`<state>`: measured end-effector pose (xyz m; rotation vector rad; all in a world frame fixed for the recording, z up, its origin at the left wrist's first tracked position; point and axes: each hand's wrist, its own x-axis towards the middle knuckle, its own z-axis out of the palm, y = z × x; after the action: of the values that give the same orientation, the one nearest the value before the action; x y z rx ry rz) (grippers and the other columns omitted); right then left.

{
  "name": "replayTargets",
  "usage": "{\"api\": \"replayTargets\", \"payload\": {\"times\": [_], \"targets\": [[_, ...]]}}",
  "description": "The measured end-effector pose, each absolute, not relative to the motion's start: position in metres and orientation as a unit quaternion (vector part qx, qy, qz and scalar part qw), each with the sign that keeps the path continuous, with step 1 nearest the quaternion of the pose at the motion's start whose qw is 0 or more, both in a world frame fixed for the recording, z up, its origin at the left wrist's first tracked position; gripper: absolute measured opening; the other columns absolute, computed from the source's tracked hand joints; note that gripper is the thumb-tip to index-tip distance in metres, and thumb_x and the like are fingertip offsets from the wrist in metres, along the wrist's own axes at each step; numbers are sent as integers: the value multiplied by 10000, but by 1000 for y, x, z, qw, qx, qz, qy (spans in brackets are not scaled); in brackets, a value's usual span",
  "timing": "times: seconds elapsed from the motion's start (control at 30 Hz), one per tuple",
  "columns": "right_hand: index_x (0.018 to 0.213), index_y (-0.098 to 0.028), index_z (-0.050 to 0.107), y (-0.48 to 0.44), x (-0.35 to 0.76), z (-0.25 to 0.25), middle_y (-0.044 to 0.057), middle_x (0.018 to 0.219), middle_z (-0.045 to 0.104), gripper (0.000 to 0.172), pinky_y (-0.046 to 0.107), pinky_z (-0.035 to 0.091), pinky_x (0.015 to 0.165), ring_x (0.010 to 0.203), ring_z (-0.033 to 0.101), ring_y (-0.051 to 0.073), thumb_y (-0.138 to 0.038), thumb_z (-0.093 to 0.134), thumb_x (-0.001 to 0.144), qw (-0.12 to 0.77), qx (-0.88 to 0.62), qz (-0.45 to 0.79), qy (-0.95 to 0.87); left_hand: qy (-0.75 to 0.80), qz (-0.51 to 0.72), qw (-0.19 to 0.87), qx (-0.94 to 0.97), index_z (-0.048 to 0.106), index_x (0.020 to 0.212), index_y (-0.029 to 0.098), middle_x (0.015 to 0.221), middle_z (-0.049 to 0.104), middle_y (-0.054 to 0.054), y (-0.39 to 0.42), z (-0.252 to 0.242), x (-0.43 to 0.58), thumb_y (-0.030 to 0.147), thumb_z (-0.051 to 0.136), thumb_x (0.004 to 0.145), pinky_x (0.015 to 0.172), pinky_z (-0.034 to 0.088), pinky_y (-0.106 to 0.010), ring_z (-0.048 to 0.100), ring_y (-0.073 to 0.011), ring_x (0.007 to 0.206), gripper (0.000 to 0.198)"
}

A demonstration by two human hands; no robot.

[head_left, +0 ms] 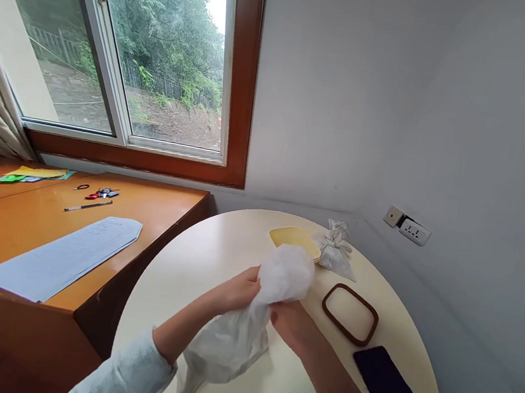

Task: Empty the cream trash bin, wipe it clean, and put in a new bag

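Both my hands hold a thin white plastic bag above the round cream table. My left hand grips the bag's upper edge, fingers closed on it. My right hand is closed on the bag from the other side, its fingers partly hidden by the plastic. The bag's top bulges up and its lower part hangs down toward the table. Just behind the bag lies a yellow dish. A knotted white bag sits to its right.
A brown-rimmed oval lid and a dark cloth lie on the table's right. An orange desk at left carries a white sheet, a pen and small items. A wall socket sits at right, a window behind.
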<state>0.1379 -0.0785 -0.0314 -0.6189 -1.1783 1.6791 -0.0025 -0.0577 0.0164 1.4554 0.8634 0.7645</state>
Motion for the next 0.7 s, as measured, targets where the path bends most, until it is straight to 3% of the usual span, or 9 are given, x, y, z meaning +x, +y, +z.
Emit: {"api": "replayTargets", "payload": {"times": [0.1, 0.23, 0.37, 0.43, 0.5, 0.6, 0.7], "targets": [[1033, -254, 591, -74, 129, -25, 29, 984, 652, 356, 327, 470, 731, 935, 571, 210, -398, 639, 711, 559, -278, 677, -390, 365, 292, 550, 692, 666, 761, 186, 843, 658, -35, -63, 14, 3, 209, 561, 716, 769, 435, -314, 550, -231, 852, 116], [916, -206, 615, -64, 134, -21, 35, 823, 663, 255, 288, 471, 591, 800, 602, 199, -389, 586, 740, 596, -302, 668, -329, 386, 254, 598, 655, 628, 936, 179, 829, 651, -57, -66, 11, -3, 347, 462, 816, 680, 457, -295, 580, -213, 793, 265], [813, -175, 614, -57, 142, -15, 32, 695, 653, 243, 294, 472, 586, 688, 606, 191, -390, 617, 701, 615, -312, 674, -266, 356, 241, 616, 660, 495, 1143, 215, 1009, 597, -42, -68, 11, -10, 380, 584, 746, 701, 451, -251, 555, -196, 895, 439], [723, -189, 595, -53, 147, -10, 1, 580, 614, 198, 291, 461, 548, 565, 570, 166, -383, 619, 688, 624, -313, 679, -229, 348, 199, 582, 707, 503, 1102, 203, 948, 585, -22, -68, 8, -12, 296, 639, 680, 667, 440, -241, 545, -184, 836, 453], [643, -213, 558, -49, 154, -3, -34, 493, 556, 146, 274, 440, 501, 474, 505, 134, -342, 619, 673, 646, -294, 673, -208, 346, 153, 545, 748, 549, 969, 183, 837, 567, 9, -67, 3, -14, 235, 606, 662, 631, 418, -230, 522, -156, 748, 317], [581, -237, 505, -44, 170, 4, -52, 469, 524, 144, 253, 412, 455, 451, 462, 118, -309, 606, 655, 680, -255, 652, -215, 374, 105, 506, 770, 543, 726, 164, 676, 496, 40, -65, -6, -19, 214, 520, 670, 560, 358, -206, 453, -112, 628, 79], [571, -251, 500, -39, 188, 4, -38, 495, 550, 139, 264, 426, 461, 477, 486, 134, -331, 586, 645, 709, -243, 617, -239, 406, 97, 495, 762, 500, 663, 162, 617, 432, 46, -62, -10, -27, 236, 476, 686, 506, 295, -198, 387, -91, 568, 82]]}}
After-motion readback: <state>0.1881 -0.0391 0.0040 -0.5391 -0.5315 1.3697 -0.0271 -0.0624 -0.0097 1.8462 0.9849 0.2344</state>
